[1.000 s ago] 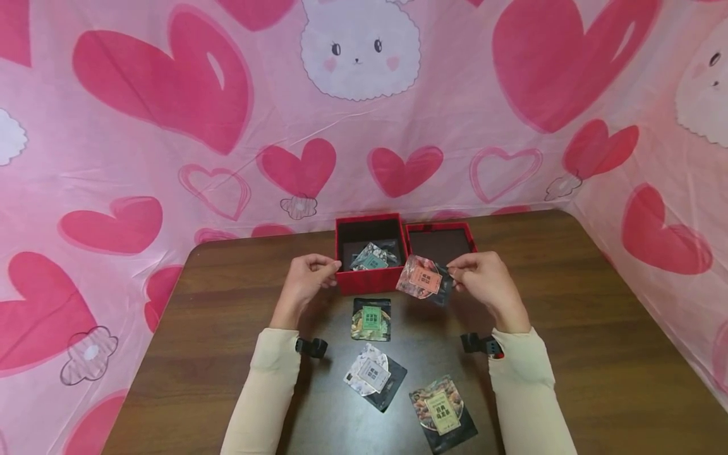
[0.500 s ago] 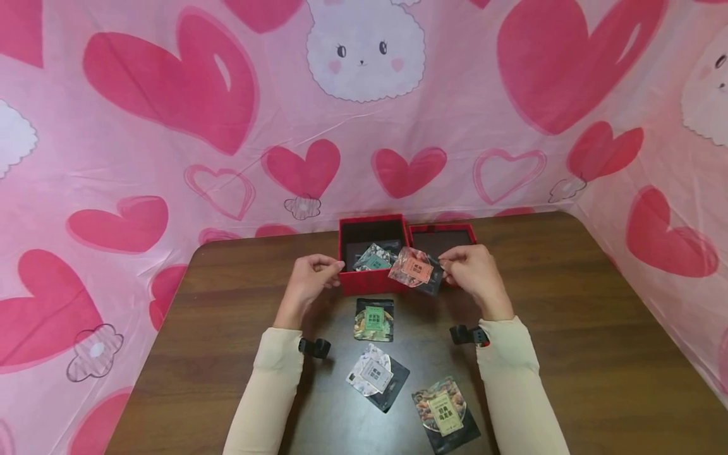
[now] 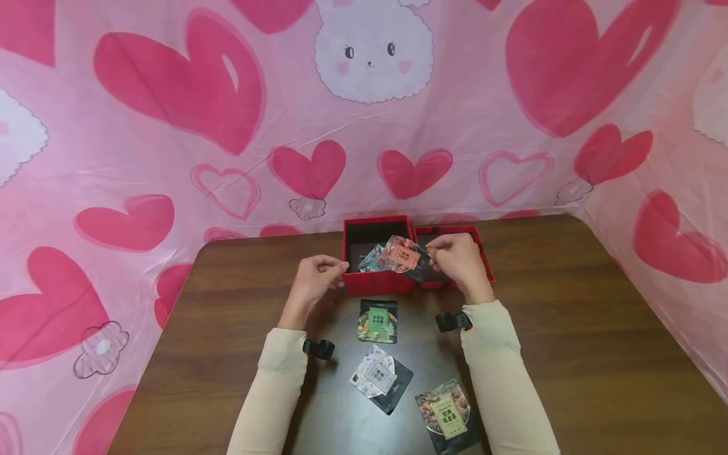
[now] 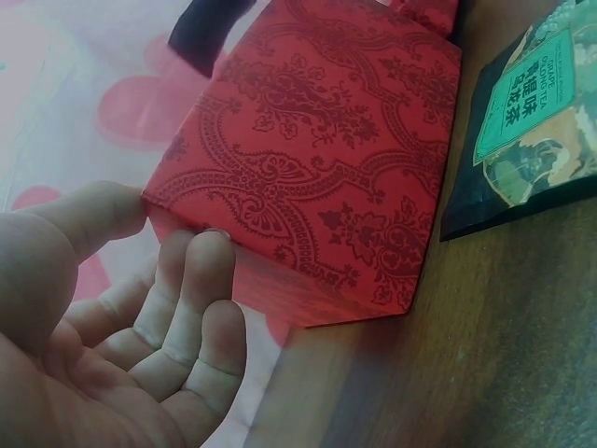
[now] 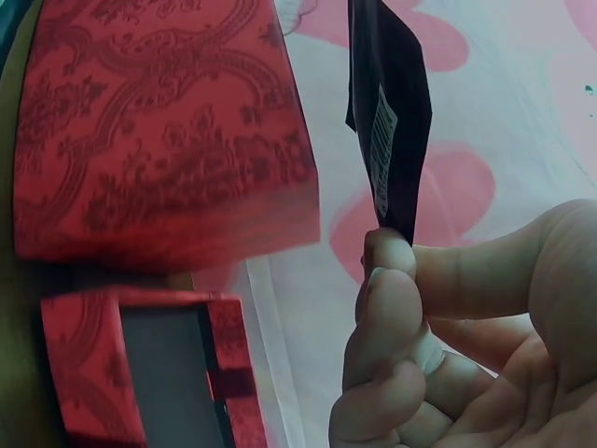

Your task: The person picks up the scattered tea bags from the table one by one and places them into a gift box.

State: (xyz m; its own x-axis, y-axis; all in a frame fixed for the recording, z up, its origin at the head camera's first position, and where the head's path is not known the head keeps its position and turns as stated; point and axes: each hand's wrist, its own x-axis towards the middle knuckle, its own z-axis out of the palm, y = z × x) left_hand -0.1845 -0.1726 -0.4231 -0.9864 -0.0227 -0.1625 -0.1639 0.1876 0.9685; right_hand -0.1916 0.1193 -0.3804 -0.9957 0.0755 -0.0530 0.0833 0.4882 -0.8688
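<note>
My left hand [image 3: 315, 281] pinches the front left rim of an open red box [image 3: 378, 285] between thumb and fingertips; the left wrist view shows the box's dark patterned wall [image 4: 308, 159] up close. A tea sachet with an orange label [image 3: 402, 255] is pinched at its right edge by my right hand [image 3: 459, 262]. It hangs tilted over the box's front right part. Its black back with a barcode [image 5: 396, 131] faces the right wrist camera. Inside the box lies a teal-labelled sachet [image 3: 370, 260], partly covered from above by the held one.
Right of the box lies its shallow red lid [image 3: 485, 256], inner side up. On the wooden table [image 3: 580, 328] in front are a green-labelled sachet [image 3: 378, 320], a pale grey one [image 3: 380, 377] and a yellow-labelled one [image 3: 447, 415]. A pink heart-print cloth [image 3: 432, 120] hangs behind.
My right hand has carried the orange-labelled sachet left and away from me, from in front of the box to above it. My left hand keeps its hold on the rim.
</note>
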